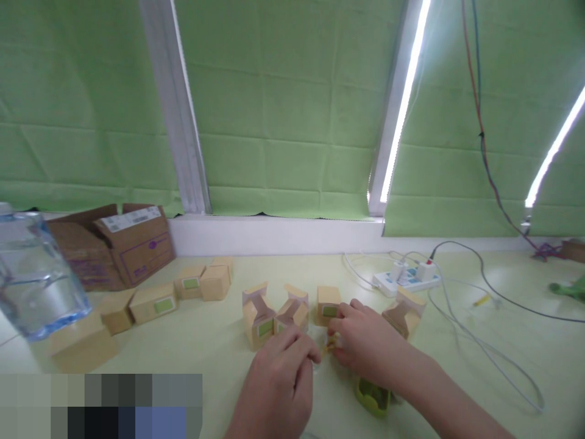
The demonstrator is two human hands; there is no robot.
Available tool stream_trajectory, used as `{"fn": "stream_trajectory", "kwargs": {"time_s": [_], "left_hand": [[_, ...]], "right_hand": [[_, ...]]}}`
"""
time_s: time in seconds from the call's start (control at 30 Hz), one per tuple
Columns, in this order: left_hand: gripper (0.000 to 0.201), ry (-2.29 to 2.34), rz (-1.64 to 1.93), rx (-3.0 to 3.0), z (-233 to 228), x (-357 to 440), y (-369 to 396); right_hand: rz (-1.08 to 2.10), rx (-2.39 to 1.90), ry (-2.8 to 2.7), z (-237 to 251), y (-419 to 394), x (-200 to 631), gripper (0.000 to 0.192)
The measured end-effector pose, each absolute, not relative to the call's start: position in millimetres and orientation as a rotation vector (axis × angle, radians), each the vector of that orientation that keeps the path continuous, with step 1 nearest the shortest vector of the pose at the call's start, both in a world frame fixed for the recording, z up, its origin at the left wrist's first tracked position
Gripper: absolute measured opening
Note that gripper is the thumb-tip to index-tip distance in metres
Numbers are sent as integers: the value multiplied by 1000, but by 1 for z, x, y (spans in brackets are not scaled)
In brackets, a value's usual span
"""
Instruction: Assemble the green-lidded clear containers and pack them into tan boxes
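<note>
The small boxes (258, 320) by my hands look like matt tan card, and the big carton (123, 244) is rough brown cardboard. The water bottle (34, 274) is clear glossy plastic; the surface (503, 390) looks smooth, faintly shiny.

soft, hazy daylight through green blinds (283, 110), glaring window gaps, bowed edges, blurred foreground

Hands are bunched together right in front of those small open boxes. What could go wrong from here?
1. The left hand and right hand pinch a small yellowish item that is mostly hidden; it could slip from the grip.
2. The open small cartons stand just beyond the knuckles and might be knocked over.
3. The green object lies under the right wrist and could be pushed away.
</note>
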State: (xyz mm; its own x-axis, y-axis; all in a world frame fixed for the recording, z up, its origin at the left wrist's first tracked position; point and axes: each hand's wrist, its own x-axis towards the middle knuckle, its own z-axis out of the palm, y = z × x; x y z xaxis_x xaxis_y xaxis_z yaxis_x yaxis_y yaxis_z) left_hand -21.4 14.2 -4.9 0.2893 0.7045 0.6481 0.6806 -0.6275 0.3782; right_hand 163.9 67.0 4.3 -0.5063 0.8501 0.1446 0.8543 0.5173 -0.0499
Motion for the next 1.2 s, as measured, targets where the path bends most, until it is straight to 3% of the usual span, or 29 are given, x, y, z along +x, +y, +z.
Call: {"fn": "stream_trajectory", "kwargs": {"time_s": [0.33, 0.57, 0.9, 1.03, 1.2], "left_hand": [[30, 1316, 1359, 2439, -11, -21, 16], [30, 1283, 1459, 2465, -5, -20, 16], [29, 1256, 1355, 2542, -7, -19, 14], [28, 1247, 1349, 2533, -5, -19, 15], [26, 1254, 1326, 2534, -4, -20, 15]], "right_hand": [[37, -1481, -2512, -5, 71, 149, 20], [252, -1396, -2280, 5, 70, 163, 15], [579, -1312, -1971, 5, 48, 203, 26], [448, -1343, -2073, 9, 34, 207, 22], [185, -1503, -2441, 11, 23, 204, 46]]}}
